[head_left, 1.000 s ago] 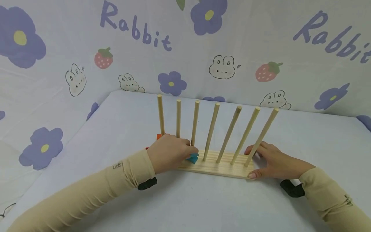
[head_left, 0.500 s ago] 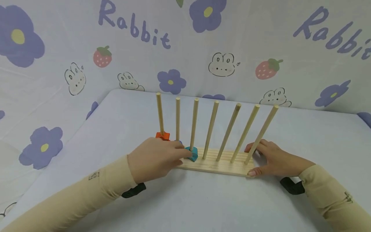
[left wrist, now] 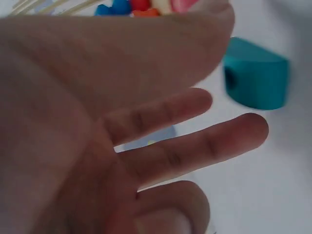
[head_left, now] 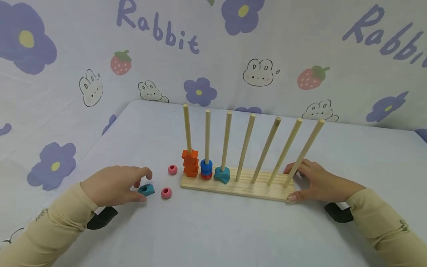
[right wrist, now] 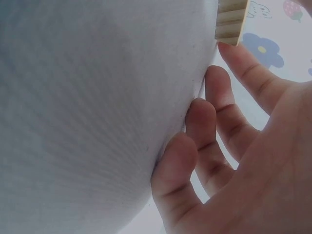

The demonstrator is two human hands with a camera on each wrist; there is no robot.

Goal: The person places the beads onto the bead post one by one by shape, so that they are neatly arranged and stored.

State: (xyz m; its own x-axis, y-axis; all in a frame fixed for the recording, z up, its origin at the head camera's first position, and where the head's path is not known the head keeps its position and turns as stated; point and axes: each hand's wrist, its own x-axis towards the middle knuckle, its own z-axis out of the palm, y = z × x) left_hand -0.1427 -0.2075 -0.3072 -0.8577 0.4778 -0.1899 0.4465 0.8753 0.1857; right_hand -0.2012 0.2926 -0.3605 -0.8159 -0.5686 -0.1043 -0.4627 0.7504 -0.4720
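On the left part of the table my left hand [head_left: 115, 185] reaches around a loose teal half-round block [head_left: 146, 190]. Its thumb and forefinger stand apart; the left wrist view shows the teal block [left wrist: 258, 75] just beyond the fingertips, seemingly untouched. My right hand [head_left: 317, 183] holds the right end of a wooden peg stand [head_left: 247, 188], thumb at the front corner and fingers behind. From left, the pegs carry stacked orange blocks [head_left: 190, 163], blue beads [head_left: 206, 166] above a red one [head_left: 206, 176], and teal blocks [head_left: 222, 174].
Two pink beads [head_left: 166, 193] lie between my left hand and the stand. The pegs to the right, such as the rightmost peg [head_left: 305, 152], stand tall and bare. Behind the white table [head_left: 233, 233] hangs a rabbit-print cloth [head_left: 217, 48].
My left hand has let go of the teal block on the third peg and moved left to the loose teal block. The right hand stays at the stand's end.
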